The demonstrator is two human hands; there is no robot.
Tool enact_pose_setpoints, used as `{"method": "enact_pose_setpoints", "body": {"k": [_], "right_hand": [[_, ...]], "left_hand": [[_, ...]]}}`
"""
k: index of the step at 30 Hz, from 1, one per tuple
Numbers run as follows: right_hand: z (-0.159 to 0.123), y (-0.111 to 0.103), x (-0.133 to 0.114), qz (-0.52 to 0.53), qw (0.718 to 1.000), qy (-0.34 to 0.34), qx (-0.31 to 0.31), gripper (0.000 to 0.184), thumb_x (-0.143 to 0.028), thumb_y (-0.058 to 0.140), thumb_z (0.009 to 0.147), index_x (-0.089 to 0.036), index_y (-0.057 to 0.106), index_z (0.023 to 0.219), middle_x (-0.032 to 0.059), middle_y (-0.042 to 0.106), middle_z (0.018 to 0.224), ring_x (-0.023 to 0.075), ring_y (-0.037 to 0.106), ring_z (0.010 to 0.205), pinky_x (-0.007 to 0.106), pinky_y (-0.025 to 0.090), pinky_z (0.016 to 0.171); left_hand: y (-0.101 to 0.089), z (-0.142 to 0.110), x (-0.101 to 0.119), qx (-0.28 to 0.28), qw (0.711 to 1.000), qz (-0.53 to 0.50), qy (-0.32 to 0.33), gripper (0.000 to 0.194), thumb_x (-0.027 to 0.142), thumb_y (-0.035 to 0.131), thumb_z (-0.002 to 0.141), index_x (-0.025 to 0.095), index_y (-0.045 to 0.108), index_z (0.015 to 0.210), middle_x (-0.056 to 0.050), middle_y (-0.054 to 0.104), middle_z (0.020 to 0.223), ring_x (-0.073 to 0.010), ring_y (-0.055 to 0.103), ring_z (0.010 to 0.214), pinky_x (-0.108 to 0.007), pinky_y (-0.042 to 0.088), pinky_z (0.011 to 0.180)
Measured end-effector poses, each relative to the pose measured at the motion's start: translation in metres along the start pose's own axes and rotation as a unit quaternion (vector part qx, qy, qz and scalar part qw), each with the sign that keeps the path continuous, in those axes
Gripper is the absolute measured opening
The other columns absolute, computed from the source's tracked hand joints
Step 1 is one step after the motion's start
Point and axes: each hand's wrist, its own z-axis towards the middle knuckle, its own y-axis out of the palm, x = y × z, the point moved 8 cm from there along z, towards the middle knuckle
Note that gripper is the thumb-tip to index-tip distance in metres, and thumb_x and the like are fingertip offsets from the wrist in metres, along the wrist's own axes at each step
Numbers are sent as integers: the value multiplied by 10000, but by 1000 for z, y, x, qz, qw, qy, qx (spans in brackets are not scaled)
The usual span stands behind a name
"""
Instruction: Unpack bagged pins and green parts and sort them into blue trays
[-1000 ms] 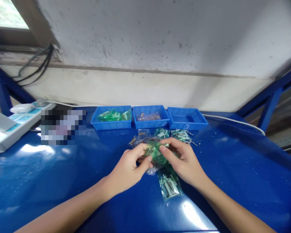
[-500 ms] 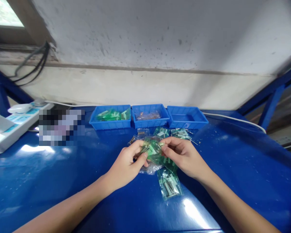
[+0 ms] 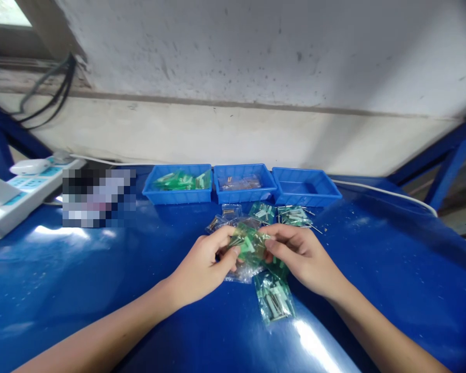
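Left hand point(image 3: 205, 267) and right hand point(image 3: 303, 254) pinched a green bag point(image 3: 257, 248), grip closed; its pale strip point(image 3: 249, 244), possibly a label, was illegible.

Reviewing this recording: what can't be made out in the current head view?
In the head view:
Some fingers of the left hand: hidden behind the held green bag.
The clear bags underneath: partly covered by the left hand and that green bag.
The power strip: cut off by the left edge.
The object beside it: obscured by pixelation.
Any print inside the front green bag: too small to read.
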Motion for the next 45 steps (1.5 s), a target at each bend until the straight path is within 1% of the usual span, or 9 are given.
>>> {"method": "enact_pose_setpoints", "body": {"k": [10, 16, 20, 25, 30, 34, 38, 42, 45], "right_hand": [[1, 9, 5, -23, 999, 7, -27, 175, -332, 574, 829, -177, 596, 907, -10, 568, 688, 90, 487, 561, 230, 408, 523], [-2, -3, -5, -73, 995, -12, 74, 139, -293, 575, 813, -166, 627, 789, -91, 352, 458, 58, 332, 400, 205, 283, 409], [-5, -6, -12, -37, 993, -55, 101, 120, -268, 594, 800, -165, 655, 815, -19, 596, 570, 100, 547, 505, 227, 432, 484], [-13, -7, -25, -128, 973, -127, 144, 156, -206, 615, 784, -180, 680, 923, 29, 720, 824, 131, 663, 680, 256, 522, 624], [-16, 13, -35, -203, 963, -167, 60, 265, -192, 590, 796, -190, 630, 1058, 27, 698, 930, 130, 655, 799, 267, 520, 735], [-14, 11, -33, -205, 966, -149, 49, 254, -306, 600, 798, -184, 629, 1018, 102, 516, 1155, 209, 497, 1110, 340, 467, 864], [-8, 3, -27, -116, 986, -104, 51, 299, -402, 445, 887, -179, 611, 777, 40, 460, 838, 152, 506, 795, 296, 451, 676], [-3, 6, -11, -41, 998, -16, 34, 253, -353, 479, 879, -181, 562, 712, -30, 427, 622, 101, 421, 561, 253, 369, 535], [-3, -2, -9, -44, 995, -14, 88, 197, -320, 533, 851, -178, 582, 723, -43, 440, 575, 86, 389, 497, 235, 323, 470]], "left_hand": [[-1, 0, 1, 9, 999, 52, 9, 150, 240, 418, 904, 208, 540, 986, 31, 576, 650, -127, 561, 590, -250, 436, 568], [-9, -1, 1, 78, 996, 41, 17, 165, 291, 470, 891, 201, 587, 965, 0, 598, 715, -149, 582, 668, -271, 447, 628], [-19, 0, -4, 124, 991, -39, -23, 248, 357, 503, 875, 218, 562, 1071, -31, 609, 892, -151, 575, 754, -258, 446, 648], [-18, 3, -13, 103, 980, -155, -70, 387, 497, 337, 922, 176, 554, 925, -5, 557, 709, -103, 465, 565, -224, 370, 517], [-19, 2, -3, 104, 986, -129, -15, 219, 371, 491, 890, 172, 567, 841, 18, 525, 650, -95, 476, 574, -210, 393, 537], [-30, -8, 22, 176, 975, 15, 137, 119, 175, 548, 848, 210, 596, 951, -15, 574, 865, -122, 556, 727, -238, 452, 627], [-21, -22, 41, 182, 930, 153, 280, 314, 16, 494, 820, 243, 633, 985, -40, 481, 1049, -135, 550, 891, -258, 467, 720], [-15, -20, 35, 173, 934, 179, 255, 348, 11, 446, 838, 255, 636, 999, -44, 401, 1091, -113, 527, 850, -262, 470, 715], [-16, -15, 29, 156, 954, 161, 199, 283, 64, 447, 859, 236, 636, 980, -50, 399, 1093, -120, 518, 851, -277, 464, 729]]}}
